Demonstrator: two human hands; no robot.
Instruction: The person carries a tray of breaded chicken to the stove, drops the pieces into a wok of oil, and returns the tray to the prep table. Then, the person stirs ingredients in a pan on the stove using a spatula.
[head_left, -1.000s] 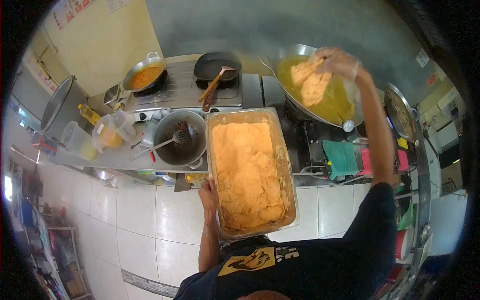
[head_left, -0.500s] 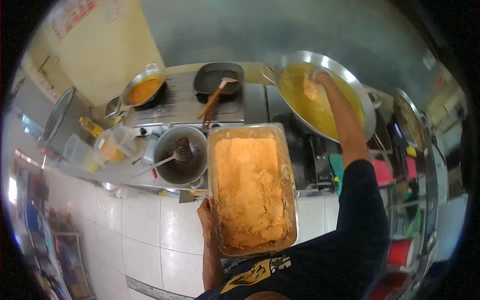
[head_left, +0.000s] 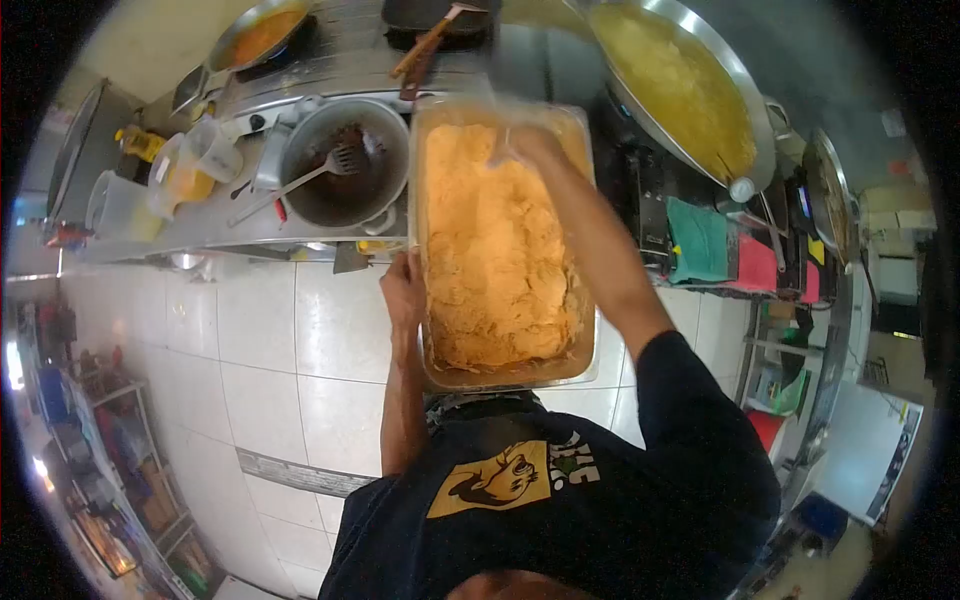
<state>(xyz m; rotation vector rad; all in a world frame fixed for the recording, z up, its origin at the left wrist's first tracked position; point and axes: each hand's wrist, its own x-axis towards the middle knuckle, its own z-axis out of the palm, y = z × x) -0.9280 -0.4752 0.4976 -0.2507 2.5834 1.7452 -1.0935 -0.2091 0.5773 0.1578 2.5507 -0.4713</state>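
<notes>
A deep rectangular pan [head_left: 580, 355], filled with an orange, crumbly flour-like coating [head_left: 490, 250], is in front of my body. My left hand [head_left: 403, 290] grips its left rim, fingers mostly hidden under the edge. Over the far end of the pan, my right hand [head_left: 530, 148] is at the coating, smeared by motion. Whether its fingers hold anything cannot be made out. Beyond, to the right, a large metal wok [head_left: 745, 65] holds yellow oil [head_left: 680, 85] with foam on the surface.
On the counter left of the pan stands a grey pot [head_left: 390, 185] with a slotted turner [head_left: 345, 160] in it. Farther back are a pan of orange sauce [head_left: 265, 38] and a dark square pan [head_left: 470, 25]. Plastic jugs [head_left: 215, 150] and green cloth [head_left: 698, 240] lie at the sides.
My right hand has come back from above the oil, where it held a battered piece, to the pan of coating. The view has tilted down; my left hand still grips the pan.
</notes>
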